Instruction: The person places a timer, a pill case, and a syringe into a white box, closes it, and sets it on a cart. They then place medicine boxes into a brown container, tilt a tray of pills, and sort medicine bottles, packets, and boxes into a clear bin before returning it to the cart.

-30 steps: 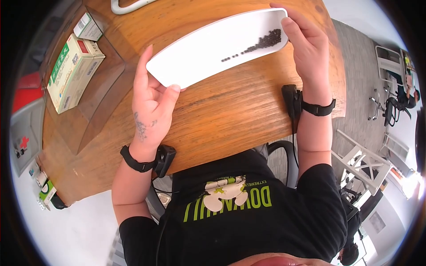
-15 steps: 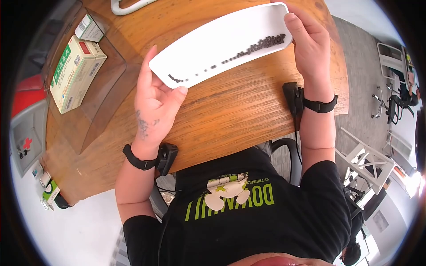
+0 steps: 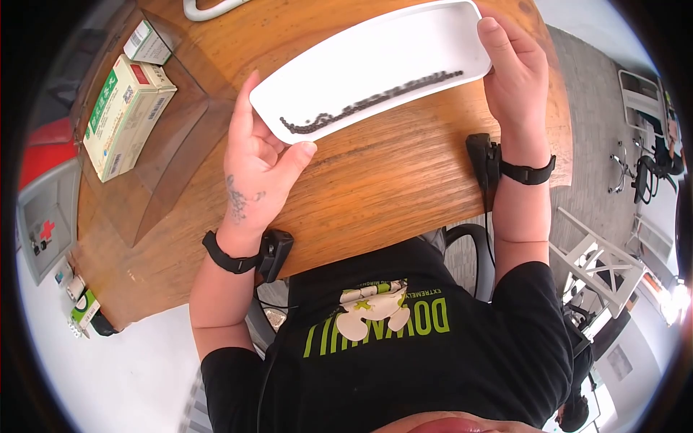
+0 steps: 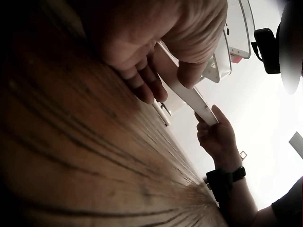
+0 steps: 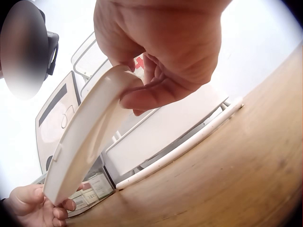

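A curved white tray (image 3: 361, 58) is held up over the wooden table between both hands, and its pale underside shows in the right wrist view. Small dark round pellets (image 3: 361, 102) lie along its near wall in a thin line, thicker towards the left end. My left hand (image 3: 263, 166) grips the left end, thumb at the near corner and fingers around the outside. At the opposite end my right hand (image 3: 516, 79) pinches the rim, its thumb on top and the other fingers partly hidden behind and below.
A cream and green medicine box (image 3: 130, 119) and a smaller white box (image 3: 148, 43) stand at the left by a clear plastic panel (image 3: 173, 166). Beyond is a grey case with a red cross (image 3: 47, 231). A white metal tube (image 3: 213, 9) lies at the table's (image 3: 382, 173) far side.
The dark pellets have rolled from a heap at the right end, along the near wall, to the left end. The tray and both hands have shifted slightly up and right in the head view.
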A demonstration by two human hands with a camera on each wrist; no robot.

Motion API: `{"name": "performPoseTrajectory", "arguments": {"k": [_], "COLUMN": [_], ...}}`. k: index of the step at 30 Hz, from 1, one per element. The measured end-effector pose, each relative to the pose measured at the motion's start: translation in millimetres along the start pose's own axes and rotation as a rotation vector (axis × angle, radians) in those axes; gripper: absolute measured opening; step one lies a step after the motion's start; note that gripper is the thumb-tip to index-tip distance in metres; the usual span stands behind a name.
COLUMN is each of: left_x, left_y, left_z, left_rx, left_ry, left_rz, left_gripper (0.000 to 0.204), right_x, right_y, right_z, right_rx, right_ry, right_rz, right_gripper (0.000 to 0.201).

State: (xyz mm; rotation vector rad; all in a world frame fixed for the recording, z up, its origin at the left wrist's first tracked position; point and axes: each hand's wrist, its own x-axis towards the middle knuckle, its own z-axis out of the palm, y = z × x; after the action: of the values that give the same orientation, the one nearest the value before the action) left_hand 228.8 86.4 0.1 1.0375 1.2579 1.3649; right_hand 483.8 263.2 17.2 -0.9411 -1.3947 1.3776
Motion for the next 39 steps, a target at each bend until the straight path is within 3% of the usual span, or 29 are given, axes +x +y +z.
{"name": "performPoseTrajectory", "arguments": {"k": [17, 20, 23, 26, 29, 32, 39], "left_x": [0.1, 0.4, -0.8, -0.6, 0.6, -0.1, 0.4], "left_y": [1.7, 2.9, 3.0, 2.5, 1.7, 0.7, 3.6], "left_z": [0.7, 2.1, 2.5, 1.9, 0.4, 0.5, -1.0], "left_rx": [-0.089, -0.109, -0.125, -0.123, -0.121, -0.132, -0.090], "left_ry": [-0.024, -0.019, -0.019, -0.038, -0.064, -0.067, -0.086], "left_rz": [-0.053, -0.053, -0.050, -0.037, -0.023, -0.021, 0.002], "left_gripper": [0.083, 0.084, 0.084, 0.081, 0.078, 0.076, 0.074], "right_x": [-2.4, -6.7, -6.7, -5.6, -0.9, 2.8, 3.6], "right_y": [-3.5, -16.3, -14.4, -18.7, -2.6, 1.0, 2.8], "right_z": [3.3, 10.3, 11.2, -1.0, -3.9, -7.5, -6.6], "right_rx": [0.150, -0.192, -0.171, -0.166, -0.185, -0.286, -0.231], "right_ry": [0.007, 0.027, 0.028, -0.085, 0.008, 0.039, 0.078], "right_rz": [-0.011, -0.126, -0.122, -0.086, -0.180, -0.160, -0.122], "right_gripper": [0.045, 0.049, 0.053, 0.041, 0.049, 0.065, 0.069]}}
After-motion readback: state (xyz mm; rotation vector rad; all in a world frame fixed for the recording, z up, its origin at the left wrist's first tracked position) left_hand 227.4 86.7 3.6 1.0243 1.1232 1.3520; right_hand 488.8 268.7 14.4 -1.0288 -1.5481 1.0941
